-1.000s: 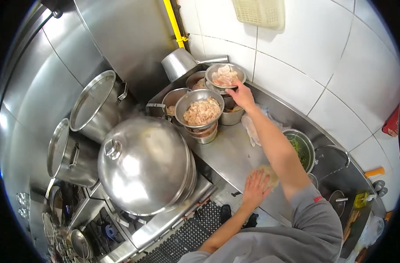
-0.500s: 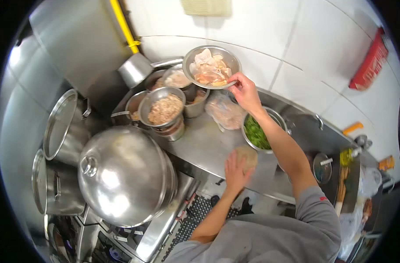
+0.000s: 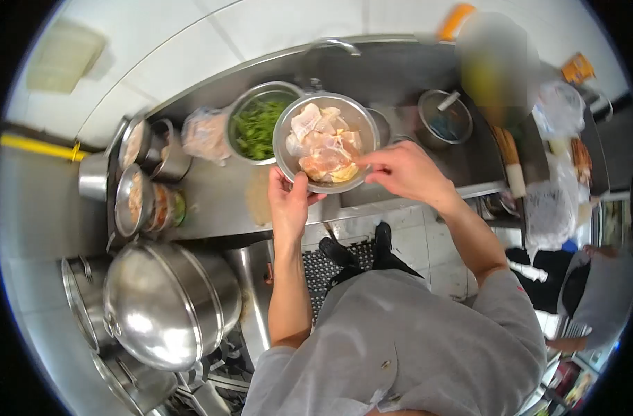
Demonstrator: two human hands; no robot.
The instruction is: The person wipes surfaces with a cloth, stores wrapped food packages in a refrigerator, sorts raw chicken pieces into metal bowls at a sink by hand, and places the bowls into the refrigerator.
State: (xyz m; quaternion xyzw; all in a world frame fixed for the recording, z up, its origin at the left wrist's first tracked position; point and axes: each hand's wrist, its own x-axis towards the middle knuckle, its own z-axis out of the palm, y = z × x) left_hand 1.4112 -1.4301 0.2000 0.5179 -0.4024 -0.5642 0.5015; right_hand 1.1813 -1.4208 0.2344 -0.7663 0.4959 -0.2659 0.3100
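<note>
My left hand (image 3: 289, 208) grips the near-left rim of a metal bowl (image 3: 283, 142), its thumb along the edge. Raw chicken pieces (image 3: 327, 147), pale with some pink and yellow, lie inside. From the right my right hand (image 3: 408, 168) reaches over the rim. Its index finger stretches out to the chicken, apparently touching it, while the other fingers are partly curled and partly hidden. Behind the bowl, to the left, stands a metal pot of chopped green leaves (image 3: 262, 128). A flat, beige round thing (image 3: 259, 197) lies on the counter left of my left hand.
A bag of pale meat (image 3: 205, 133) and several metal containers (image 3: 134, 201) crowd the counter's left end. Below them sits a large domed pot (image 3: 165, 305). The sink (image 3: 392, 73) holds a metal pot (image 3: 444, 119). Another person (image 3: 601, 291) is at the far right.
The bowl of chicken has come off the stacked containers' side to in front of me. My left hand left the beige round thing and took the bowl; my right hand moved to the chicken. The view turned right.
</note>
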